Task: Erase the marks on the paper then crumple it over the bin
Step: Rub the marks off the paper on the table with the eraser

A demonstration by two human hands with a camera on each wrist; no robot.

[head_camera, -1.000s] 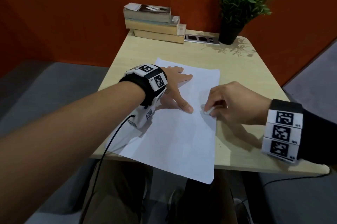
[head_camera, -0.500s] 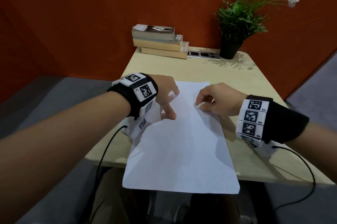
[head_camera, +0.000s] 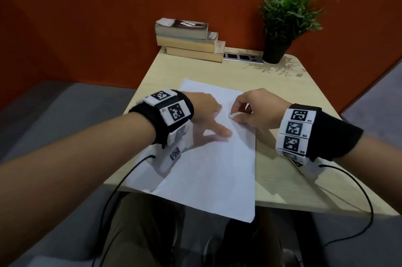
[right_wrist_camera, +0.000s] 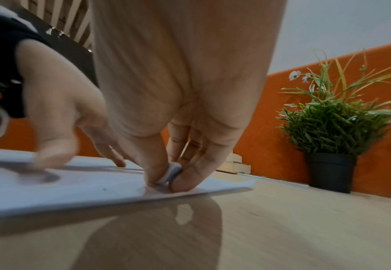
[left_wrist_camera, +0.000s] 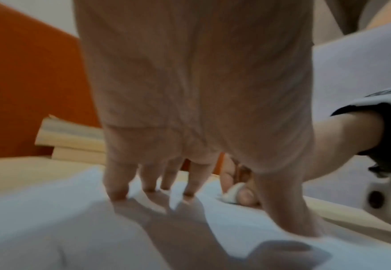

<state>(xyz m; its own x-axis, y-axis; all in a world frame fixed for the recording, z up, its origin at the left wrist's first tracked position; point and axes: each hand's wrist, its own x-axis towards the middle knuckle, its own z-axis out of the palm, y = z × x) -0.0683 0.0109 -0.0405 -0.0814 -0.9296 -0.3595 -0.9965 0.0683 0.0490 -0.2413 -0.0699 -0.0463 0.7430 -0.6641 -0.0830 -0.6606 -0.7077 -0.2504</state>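
Note:
A white sheet of paper (head_camera: pixel 217 164) lies on the light wooden table (head_camera: pixel 293 158), its near end hanging over the front edge. My left hand (head_camera: pixel 208 116) presses the paper (left_wrist_camera: pixel 51 219) flat with straight, spread fingers (left_wrist_camera: pixel 118 190) near its upper left part. My right hand (head_camera: pixel 254 110) pinches a small white eraser (head_camera: pixel 233 115) between thumb and fingers and holds it on the paper (right_wrist_camera: pixel 74 184) near the right edge. In the right wrist view the eraser (right_wrist_camera: pixel 172 173) touches the sheet. Marks on the paper are too faint to make out. No bin is in view.
A stack of three books (head_camera: pixel 189 40) sits at the table's far edge against the orange wall. Beside it lie a socket strip (head_camera: pixel 243 57) and a potted plant (head_camera: pixel 280 27) at the far right corner. Cables (head_camera: pixel 359 201) hang from both wrists.
The paper has turned, from slanting down to the right towards lying squarer with the table. The head view has shifted. Both hands stay on the sheet, the right one still pinching the eraser.

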